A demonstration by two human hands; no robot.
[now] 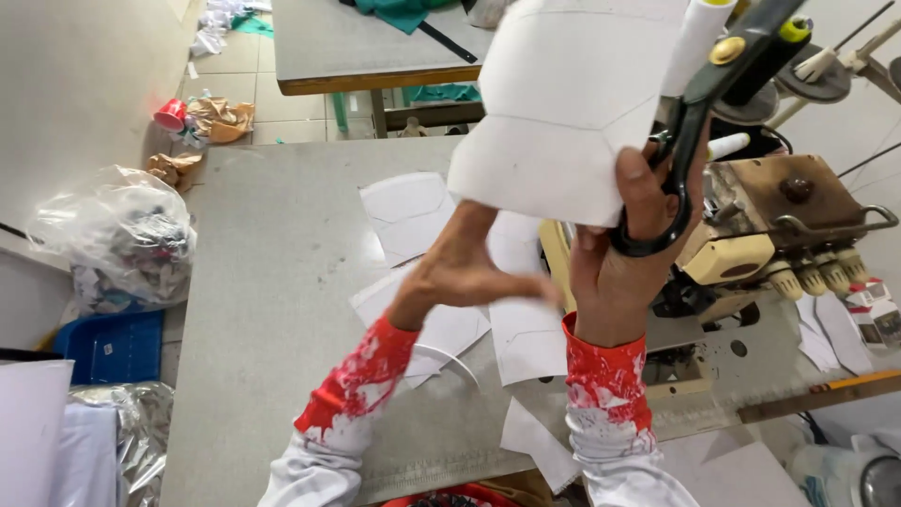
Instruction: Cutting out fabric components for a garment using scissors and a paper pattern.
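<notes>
The person holds up a white cut fabric piece with drawn lines (563,103) above the grey counter (272,282). The left hand (469,268) reaches under the piece; its fingers are hidden behind it, so how they grip cannot be told. The right hand (624,253) has its fingers closed through the black loop handles of big black scissors (704,103), and its thumb presses on the lower edge of the piece. The piece looks light, thin and a bit stiff, since it stays flat in the air. It would likely bend easily, so an edge or corner seems the best place to hold. More white cut pieces (413,216) lie flat on the counter, beside a cream sewing machine (770,235).
</notes>
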